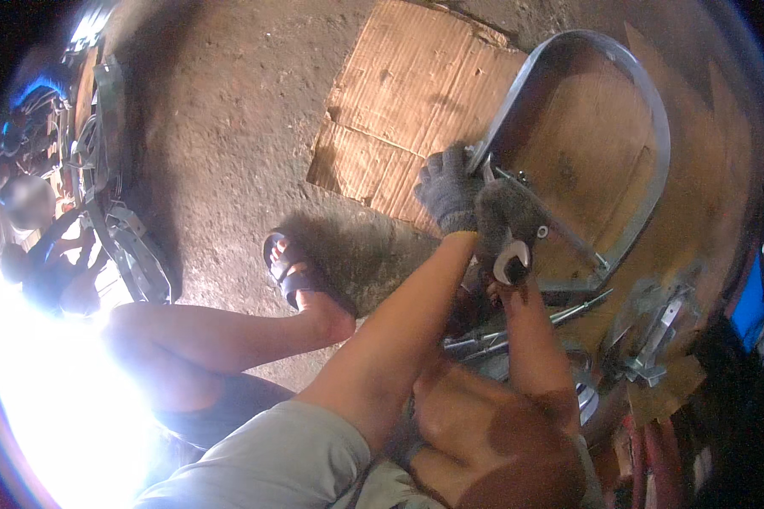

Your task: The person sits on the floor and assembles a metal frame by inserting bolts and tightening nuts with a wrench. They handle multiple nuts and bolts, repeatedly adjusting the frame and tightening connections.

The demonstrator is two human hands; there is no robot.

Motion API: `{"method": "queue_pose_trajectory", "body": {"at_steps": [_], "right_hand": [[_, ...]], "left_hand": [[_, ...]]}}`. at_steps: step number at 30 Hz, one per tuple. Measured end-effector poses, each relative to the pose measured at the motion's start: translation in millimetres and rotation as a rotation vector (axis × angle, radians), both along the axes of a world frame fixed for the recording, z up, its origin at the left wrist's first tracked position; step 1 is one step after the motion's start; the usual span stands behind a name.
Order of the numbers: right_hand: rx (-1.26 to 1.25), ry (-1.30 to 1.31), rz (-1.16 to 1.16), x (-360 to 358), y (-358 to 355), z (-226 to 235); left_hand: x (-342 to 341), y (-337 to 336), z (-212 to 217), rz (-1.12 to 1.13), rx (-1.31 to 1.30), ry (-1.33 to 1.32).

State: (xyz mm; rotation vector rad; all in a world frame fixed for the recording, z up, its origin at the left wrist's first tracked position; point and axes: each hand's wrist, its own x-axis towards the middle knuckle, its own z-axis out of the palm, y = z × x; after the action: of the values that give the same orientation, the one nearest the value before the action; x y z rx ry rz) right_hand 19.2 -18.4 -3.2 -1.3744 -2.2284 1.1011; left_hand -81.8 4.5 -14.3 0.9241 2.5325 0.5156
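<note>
A U-shaped grey metal clamp (662,144) lies on its side, its curve toward the far right, with a threaded rod (560,220) running across its open end. My left hand (447,193), in a dark grey knitted glove, is closed around the near-left end of the clamp. Right beside it, my right hand (511,212), gloved alike, grips a spanner (514,261). One open jaw of the spanner sticks out below my fist; the other end reaches up to the rod's end by the clamp. Where that end seats is partly hidden by my fingers.
Flattened cardboard (399,102) lies on the rough floor beneath the clamp. Several threaded rods (535,327) lie near my right forearm, with metal brackets (654,339) to the right. At far left, another person (51,246) sits by piled metal parts (132,246). Glare whitens the lower left.
</note>
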Motion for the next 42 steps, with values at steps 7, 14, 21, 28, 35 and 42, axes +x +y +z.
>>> {"method": "queue_pose_trajectory", "body": {"at_steps": [7,14,21,28,35,42], "right_hand": [[0.156,-0.04,0.01,7,24,4],[0.283,-0.157,0.039,2,119,17],[0.082,0.282,-0.281,11,54,12],[-0.19,0.659,-0.882,88,-41,71],[0.273,0.533,-1.141,141,-91,113],[-0.23,0.972,-1.829,191,-131,61]], "left_hand": [[-6,0,4,-0.05,-0.053,-0.009],[-1,-1,8,-0.025,-0.001,0.047],[-11,12,11,-0.067,-0.209,0.016],[11,7,29,-0.059,-0.06,-0.044],[-15,-35,-1,-0.143,0.425,-0.199],[38,-90,55,-1.118,0.533,0.062]]}}
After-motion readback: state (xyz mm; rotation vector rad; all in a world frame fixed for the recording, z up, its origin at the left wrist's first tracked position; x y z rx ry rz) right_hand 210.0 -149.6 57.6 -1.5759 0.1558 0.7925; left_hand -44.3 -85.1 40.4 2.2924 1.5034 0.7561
